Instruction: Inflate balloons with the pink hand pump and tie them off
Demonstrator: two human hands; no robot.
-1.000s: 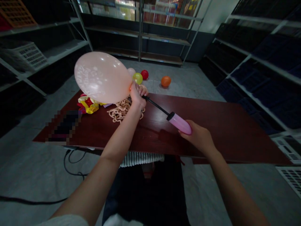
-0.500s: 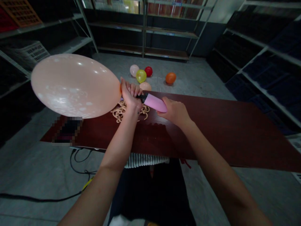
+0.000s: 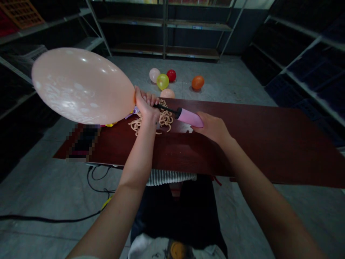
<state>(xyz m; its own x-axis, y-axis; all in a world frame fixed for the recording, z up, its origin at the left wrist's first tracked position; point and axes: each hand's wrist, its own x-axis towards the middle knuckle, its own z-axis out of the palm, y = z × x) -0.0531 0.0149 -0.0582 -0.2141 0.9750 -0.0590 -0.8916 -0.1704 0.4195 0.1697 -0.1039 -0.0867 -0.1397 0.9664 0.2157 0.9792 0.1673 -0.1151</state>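
A large peach balloon [image 3: 83,88] with white printing fills the left of the view, swollen and tilted up to the left. My left hand [image 3: 147,104] is closed round its neck, where the pump's front end goes in; the nozzle is hidden by the fingers. From that hand a thin black rod runs right to the pink barrel of a balloon pump [image 3: 191,118]. My right hand [image 3: 212,126] is wrapped round the barrel's far end. Under the left hand, a pile of uninflated peach balloons [image 3: 165,120] lies on the dark red table [image 3: 256,144].
A pixelated dark object [image 3: 84,142] lies at the table's left end. Beyond the table, a yellow balloon [image 3: 162,82], a red balloon [image 3: 171,75] and an orange balloon [image 3: 198,82] rest on the floor, with paler ones beside them. Shelves [image 3: 134,48] surround the space; cables [image 3: 99,192] hang at left.
The pump's barrel has been drawn right, away from my left hand, baring more of the black rod. My left hand keeps its grip at the balloon's neck. The camera view has shifted slightly.
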